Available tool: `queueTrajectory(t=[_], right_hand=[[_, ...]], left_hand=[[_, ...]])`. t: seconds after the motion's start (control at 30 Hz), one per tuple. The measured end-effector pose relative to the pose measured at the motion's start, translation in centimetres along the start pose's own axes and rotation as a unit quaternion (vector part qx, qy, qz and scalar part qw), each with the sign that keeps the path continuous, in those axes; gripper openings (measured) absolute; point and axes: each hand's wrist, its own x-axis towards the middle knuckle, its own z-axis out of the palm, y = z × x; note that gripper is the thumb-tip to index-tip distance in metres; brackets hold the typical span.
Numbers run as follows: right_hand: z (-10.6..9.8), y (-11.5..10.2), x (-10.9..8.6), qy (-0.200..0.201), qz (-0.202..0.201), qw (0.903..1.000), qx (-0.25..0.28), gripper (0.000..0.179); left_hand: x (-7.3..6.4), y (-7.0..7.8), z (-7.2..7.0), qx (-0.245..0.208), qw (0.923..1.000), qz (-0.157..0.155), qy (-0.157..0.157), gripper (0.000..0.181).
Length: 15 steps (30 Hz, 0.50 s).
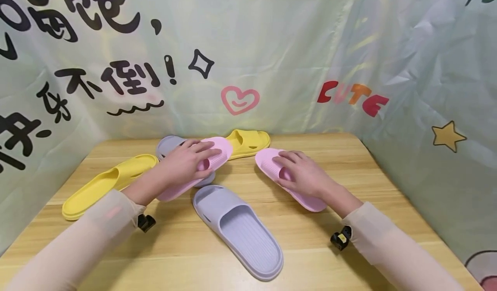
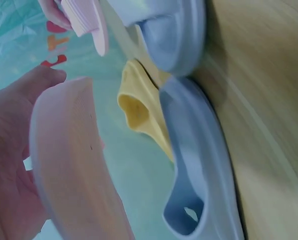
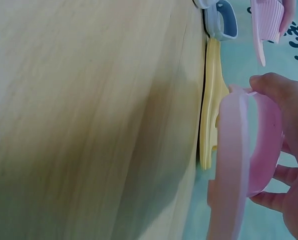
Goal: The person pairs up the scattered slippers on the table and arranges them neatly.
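My left hand (image 1: 186, 164) grips a pink slipper (image 1: 220, 151) by its strap and holds it above a grey slipper (image 1: 168, 143), which it partly covers. In the left wrist view, the underside of this pink slipper (image 2: 71, 160) faces the camera. To the right, my right hand (image 1: 304, 176) grips the strap of a second pink slipper (image 1: 267, 159). The right wrist view shows that slipper (image 3: 231, 150) raised off the wooden table, with a thumb and fingers around its strap (image 3: 268, 145).
Another grey slipper (image 1: 252, 239) lies at the table's front middle. One yellow slipper (image 1: 93, 192) rests at the left, and another yellow slipper (image 1: 248, 144) lies by the back edge. A printed cloth (image 1: 279, 58) hangs behind and beside the wooden table (image 1: 330, 256).
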Motion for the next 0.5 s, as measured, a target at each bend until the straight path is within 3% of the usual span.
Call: queueTrajectory(t=[0.5], right_hand=[[-0.9, 1.4, -1.0, -0.002, 0.052, 0.9986, -0.003, 0.065]], left_hand=[[4.2, 2.5, 0.7, -0.009, 0.9998, -0.006, 0.019, 0.054]])
